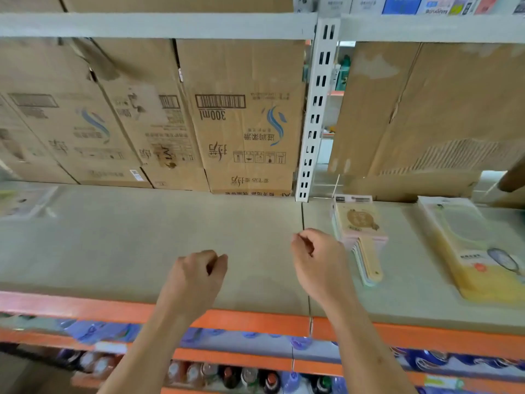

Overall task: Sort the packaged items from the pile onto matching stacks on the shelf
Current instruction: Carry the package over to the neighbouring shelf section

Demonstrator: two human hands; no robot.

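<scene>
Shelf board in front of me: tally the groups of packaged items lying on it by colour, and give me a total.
Pink and beige stack: 1
Yellow stack: 1
Clear-wrapped pile, far left, blurred: 1
Total: 3

Both arms extended forward; left hand (pixel 199 275), right hand (pixel 319 260) apart, fingers curled, holding nothing.

Cardboard boxes (pixel 244 118) stand at the back of the shelf (pixel 142 245), left of the upright post (pixel 315 109). Right of the post lie two stacks: paddle-shaped packs (pixel 360 231), then flat packs (pixel 477 251) farther right. Bottles (pixel 227 376) stand below.
</scene>
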